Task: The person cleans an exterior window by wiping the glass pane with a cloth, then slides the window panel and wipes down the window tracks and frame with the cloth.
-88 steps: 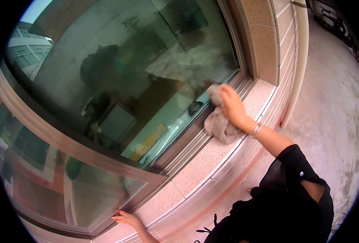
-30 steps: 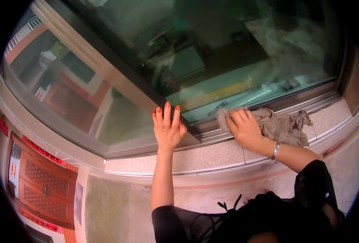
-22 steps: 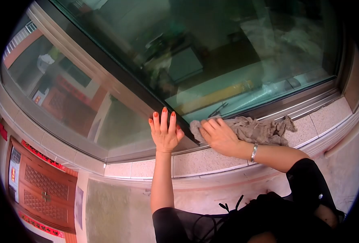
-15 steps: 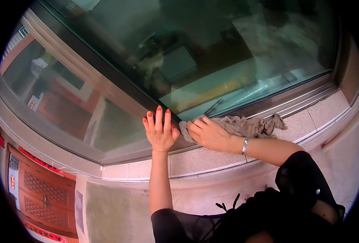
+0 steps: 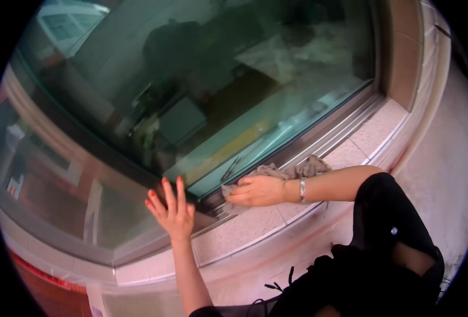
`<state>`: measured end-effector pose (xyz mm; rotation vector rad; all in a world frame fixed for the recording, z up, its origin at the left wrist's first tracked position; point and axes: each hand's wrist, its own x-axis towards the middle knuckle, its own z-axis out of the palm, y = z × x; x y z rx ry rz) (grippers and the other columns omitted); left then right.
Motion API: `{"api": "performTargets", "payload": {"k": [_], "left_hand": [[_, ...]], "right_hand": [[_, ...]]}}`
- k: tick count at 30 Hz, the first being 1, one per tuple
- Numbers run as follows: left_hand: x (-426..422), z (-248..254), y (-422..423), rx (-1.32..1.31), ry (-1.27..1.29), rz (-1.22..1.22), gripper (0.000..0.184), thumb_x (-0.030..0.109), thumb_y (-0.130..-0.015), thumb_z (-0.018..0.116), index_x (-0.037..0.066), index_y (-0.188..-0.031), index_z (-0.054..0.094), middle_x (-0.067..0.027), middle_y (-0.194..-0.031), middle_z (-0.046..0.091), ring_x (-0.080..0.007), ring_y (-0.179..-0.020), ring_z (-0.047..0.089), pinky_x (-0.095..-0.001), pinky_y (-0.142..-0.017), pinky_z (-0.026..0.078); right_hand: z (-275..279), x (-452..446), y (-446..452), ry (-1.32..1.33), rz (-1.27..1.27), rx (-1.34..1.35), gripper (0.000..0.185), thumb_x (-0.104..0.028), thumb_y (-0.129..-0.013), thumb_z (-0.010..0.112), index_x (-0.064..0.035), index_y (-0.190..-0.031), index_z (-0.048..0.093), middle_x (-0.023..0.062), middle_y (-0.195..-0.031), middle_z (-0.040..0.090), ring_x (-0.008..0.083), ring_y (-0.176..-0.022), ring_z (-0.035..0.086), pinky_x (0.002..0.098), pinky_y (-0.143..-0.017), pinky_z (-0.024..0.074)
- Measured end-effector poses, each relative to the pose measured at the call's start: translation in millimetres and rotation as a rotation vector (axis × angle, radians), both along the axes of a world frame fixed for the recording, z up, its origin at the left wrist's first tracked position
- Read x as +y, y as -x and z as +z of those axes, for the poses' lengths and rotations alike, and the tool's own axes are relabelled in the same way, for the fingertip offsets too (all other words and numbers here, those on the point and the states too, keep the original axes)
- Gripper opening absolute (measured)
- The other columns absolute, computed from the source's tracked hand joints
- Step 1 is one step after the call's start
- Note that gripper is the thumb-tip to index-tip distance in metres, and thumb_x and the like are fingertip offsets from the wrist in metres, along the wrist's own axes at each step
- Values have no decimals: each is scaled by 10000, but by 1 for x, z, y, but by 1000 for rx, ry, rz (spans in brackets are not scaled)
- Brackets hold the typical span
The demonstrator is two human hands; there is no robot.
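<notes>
My right hand (image 5: 259,191) grips a crumpled grey-brown cloth (image 5: 310,167) on the window's lower track, near the left corner of the dark glass pane (image 5: 202,63). Part of the cloth trails to the right along the metal track (image 5: 334,138), and some shows below my fingers. Fingers spread, my left hand (image 5: 174,214) rests against the window frame, left of the cloth. It holds nothing.
Below the window runs a speckled tiled sill (image 5: 239,232). A second glass pane (image 5: 123,211) stands at the left. A pale pipe (image 5: 436,100) goes down the wall at the right, and part of a red-brown door (image 5: 49,293) shows at the lower left.
Since the earliest frame, the right hand and cloth have moved left along the track, and the left hand has come up onto the frame. Just lately, the view has swung right.
</notes>
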<state>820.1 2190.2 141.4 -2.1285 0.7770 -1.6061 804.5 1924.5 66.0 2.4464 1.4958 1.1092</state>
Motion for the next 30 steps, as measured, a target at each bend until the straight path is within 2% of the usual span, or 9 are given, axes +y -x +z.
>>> {"api": "performTargets", "payload": {"k": [3,6,8,9,13,17,19,27,30], "left_hand": [[14,3,17,32,38,-15,421,220,-931,355,201,-1298,561,-102,-1434,409,-392,-1379,217,-541,-1115,140],[21,-7,22,-92,-39,149,408,148,-924,385,132,-1298,546,-112,-1419,428,-370,-1352,302,-533,-1074,247],[13,-28,34,345,-158,-6,407,80,-892,426,38,-1287,514,-124,-1406,444,-348,-1306,394,-511,-1001,353],[13,-40,34,485,-216,-50,474,35,-842,453,15,-1316,449,-131,-1432,404,-346,-1323,374,-505,-1028,341],[-2,-53,48,588,-19,-96,545,69,-820,606,-59,-1313,412,-137,-1454,360,-332,-1346,332,-478,-1067,301],[-1,-65,43,534,-19,-83,635,123,-773,689,-6,-1335,422,-154,-1429,372,-354,-1322,341,-477,-1058,314],[-1,-74,46,440,164,-104,631,164,-774,705,73,-1345,455,-166,-1354,413,-371,-1241,395,-471,-1025,342],[1,-82,38,356,179,-101,604,190,-731,748,115,-1290,530,-159,-1230,447,-353,-1098,469,-472,-930,420],[0,-82,38,369,192,-120,550,166,-784,702,111,-1300,520,-191,-1232,455,-371,-1096,468,-490,-936,404]], "right_hand": [[1,-6,1,2,75,-88,322,-141,-778,539,-41,-1074,612,53,-1278,493,168,-1139,472,301,-941,380],[11,-17,9,-5,101,-102,309,-136,-786,529,-44,-1067,621,64,-1332,464,181,-1170,466,313,-963,378],[4,-21,6,-4,110,-90,311,-135,-787,528,-44,-1070,621,65,-1332,466,185,-1166,469,314,-962,380],[9,-22,7,1,134,-85,312,-134,-788,527,-44,-1073,620,66,-1332,467,188,-1163,472,316,-961,383],[13,-21,12,54,100,-40,343,-137,-808,511,-38,-1129,579,68,-1372,443,189,-1198,460,315,-1002,363],[12,-21,17,59,32,-43,338,-152,-805,510,-59,-1122,583,52,-1352,457,171,-1169,471,310,-976,369],[11,-33,25,70,15,-58,342,-158,-804,512,-66,-1125,584,42,-1325,473,160,-1134,484,312,-933,381],[21,-168,83,-57,-434,139,320,-123,-767,553,-110,-1084,601,35,-1138,525,151,-1106,479,324,-840,380],[15,-229,100,-243,-926,133,223,-117,-771,551,-120,-980,631,24,-1053,544,167,-1065,504,336,-835,387]]}}
